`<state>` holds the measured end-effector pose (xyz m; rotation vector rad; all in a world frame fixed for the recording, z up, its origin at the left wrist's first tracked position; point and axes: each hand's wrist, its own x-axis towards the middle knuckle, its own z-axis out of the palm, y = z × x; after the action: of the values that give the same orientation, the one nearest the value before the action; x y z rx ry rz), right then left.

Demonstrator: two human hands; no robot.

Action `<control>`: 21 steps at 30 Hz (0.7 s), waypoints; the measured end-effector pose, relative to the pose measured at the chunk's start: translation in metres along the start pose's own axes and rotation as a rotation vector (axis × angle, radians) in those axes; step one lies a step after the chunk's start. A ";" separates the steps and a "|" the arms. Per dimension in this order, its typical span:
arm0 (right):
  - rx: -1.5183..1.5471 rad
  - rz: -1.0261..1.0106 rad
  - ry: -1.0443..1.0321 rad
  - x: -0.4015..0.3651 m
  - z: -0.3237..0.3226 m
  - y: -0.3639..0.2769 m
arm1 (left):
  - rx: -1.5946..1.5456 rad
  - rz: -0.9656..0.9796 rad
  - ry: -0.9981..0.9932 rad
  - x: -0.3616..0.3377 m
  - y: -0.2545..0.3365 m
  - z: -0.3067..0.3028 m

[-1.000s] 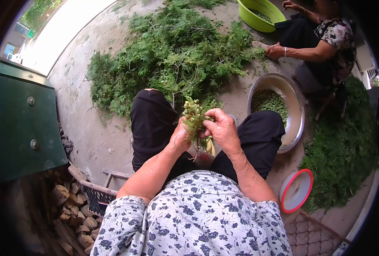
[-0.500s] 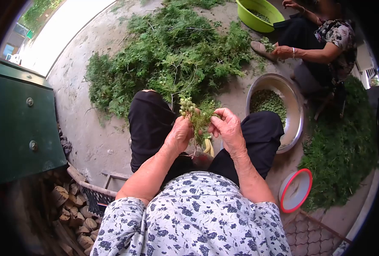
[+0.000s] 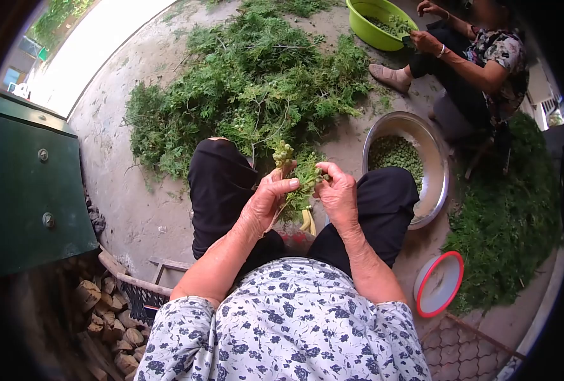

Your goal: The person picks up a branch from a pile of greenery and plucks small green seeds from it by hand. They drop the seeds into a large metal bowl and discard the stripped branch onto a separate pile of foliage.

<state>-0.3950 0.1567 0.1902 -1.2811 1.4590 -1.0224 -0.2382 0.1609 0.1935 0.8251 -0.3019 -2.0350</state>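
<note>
My left hand (image 3: 270,195) is closed around a leafy green sprig (image 3: 306,173) with a cluster of pale green seed cones at its top. On the sprig's other side, my right hand (image 3: 338,195) pinches with thumb and index finger, and small green cones show at its fingertips. Both hands are above my lap, between my knees. Right of my knee stands a metal basin (image 3: 443,184) with many small green cones (image 3: 396,156) in it. Ahead of my hands lies a big heap of cut green branches (image 3: 250,89) on the concrete.
At the upper right a seated person (image 3: 485,63) holds a sprig by a lime-green tub (image 3: 364,32). A red-rimmed white container (image 3: 439,284) and more greenery (image 3: 504,222) are on the right. A green metal box (image 3: 40,184) and chopped firewood (image 3: 114,317) are on the left.
My left hand has turned, its thumb now lying across the sprig, which has tilted. My right hand stays close beside it. The other person's hand has lifted a sprig toward the green tub.
</note>
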 end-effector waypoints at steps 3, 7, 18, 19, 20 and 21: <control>-0.212 -0.211 0.046 0.001 0.000 0.000 | 0.040 0.019 -0.048 0.002 -0.001 0.000; -0.336 -0.354 0.122 0.000 0.000 -0.016 | 0.046 0.012 -0.035 0.005 -0.003 -0.001; -0.290 -0.261 0.095 0.012 -0.022 -0.016 | 0.110 0.018 0.013 0.008 0.000 0.014; -0.292 -0.261 0.094 0.013 -0.024 -0.017 | 0.112 0.017 0.016 0.008 0.000 0.014; -0.047 0.012 0.041 0.014 -0.026 -0.019 | 0.114 0.016 0.019 0.008 0.000 0.013; 0.200 0.284 -0.014 0.014 -0.027 -0.022 | 0.114 0.017 0.019 0.009 0.000 0.012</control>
<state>-0.4166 0.1404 0.2161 -0.9075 1.4401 -0.9392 -0.2495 0.1525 0.1983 0.9080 -0.4156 -2.0075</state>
